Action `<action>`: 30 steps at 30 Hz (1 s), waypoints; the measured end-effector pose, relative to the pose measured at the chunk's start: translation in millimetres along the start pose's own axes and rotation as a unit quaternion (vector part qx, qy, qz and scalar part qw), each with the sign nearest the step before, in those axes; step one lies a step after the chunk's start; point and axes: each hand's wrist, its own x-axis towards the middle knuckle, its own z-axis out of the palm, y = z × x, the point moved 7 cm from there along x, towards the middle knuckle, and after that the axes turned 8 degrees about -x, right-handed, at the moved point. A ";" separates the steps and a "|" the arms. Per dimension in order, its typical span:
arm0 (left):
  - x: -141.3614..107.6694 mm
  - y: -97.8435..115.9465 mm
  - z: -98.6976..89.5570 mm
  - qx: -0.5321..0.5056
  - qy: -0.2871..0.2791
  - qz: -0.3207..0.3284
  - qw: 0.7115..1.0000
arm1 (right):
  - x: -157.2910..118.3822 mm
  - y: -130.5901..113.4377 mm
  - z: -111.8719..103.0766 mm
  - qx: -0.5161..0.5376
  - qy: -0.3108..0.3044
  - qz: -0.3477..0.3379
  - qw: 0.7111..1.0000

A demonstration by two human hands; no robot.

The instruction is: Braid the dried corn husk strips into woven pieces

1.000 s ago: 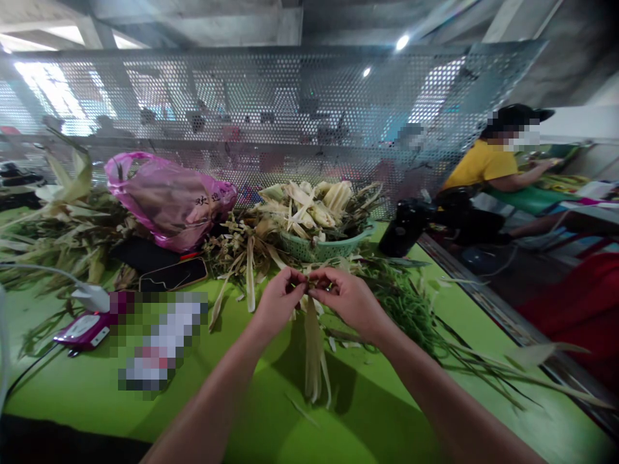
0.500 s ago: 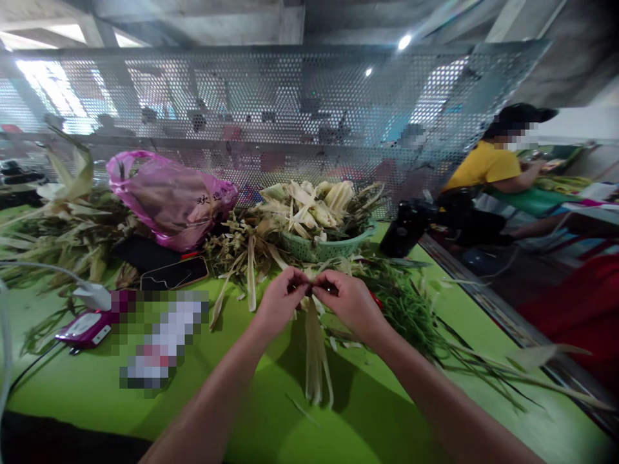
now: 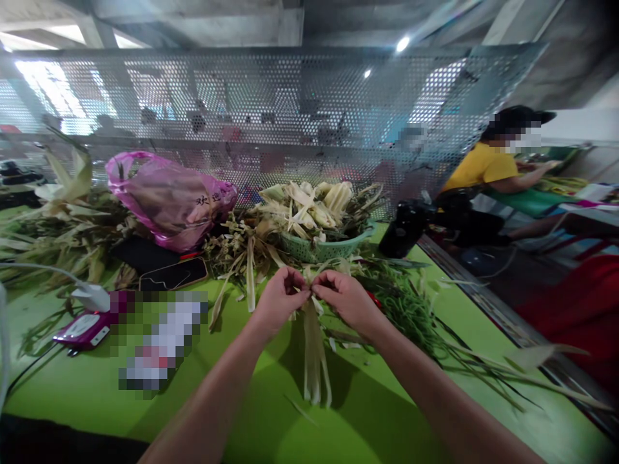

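Pale dried corn husk strips (image 3: 314,361) hang from between my hands over the green table, their lower ends loose. My left hand (image 3: 280,299) pinches the upper part of the strips with thumb and forefinger. Close against it, my right hand (image 3: 343,296) pinches the same spot from the other side. The exact crossing of the strips at the fingertips is too small to make out. Just beyond my hands stands a green plastic basket (image 3: 329,250) heaped with corn husks (image 3: 314,209).
Green stringy strands (image 3: 411,316) lie to the right, near a black bottle-like object (image 3: 403,229). On the left are a pink plastic bag (image 3: 169,200), a phone (image 3: 174,273), a purple power strip (image 3: 84,328) and piled husks (image 3: 58,225). A person in yellow (image 3: 483,167) sits far right.
The fingertips have shifted slightly, and more pale husk shows between them. Both hands stay in nearly the same place. The person in yellow has moved an arm.
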 end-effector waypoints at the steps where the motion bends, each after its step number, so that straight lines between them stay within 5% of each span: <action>1: -0.3 3.2 -0.3 0.026 0.003 0.022 0.999 | 0.3 0.6 0.1 -0.002 -0.001 -0.002 1.000; 6: -1.2 7.6 0.3 0.128 0.007 0.077 0.989 | -0.8 -2.4 -1.8 -0.033 0.009 -0.024 0.999; 15: 2.0 1.7 -4.9 0.199 0.019 0.079 0.977 | -4.8 -10.1 -7.5 -0.084 0.043 -0.063 0.994; 24: -0.3 -15.5 3.6 0.009 -0.052 -0.082 0.995 | -3.0 -6.1 -7.6 -0.083 0.057 -0.081 0.992; 30: -1.4 -17.8 6.4 -0.033 -0.067 -0.111 0.991 | -1.8 -5.7 -7.9 -0.061 0.051 -0.076 0.994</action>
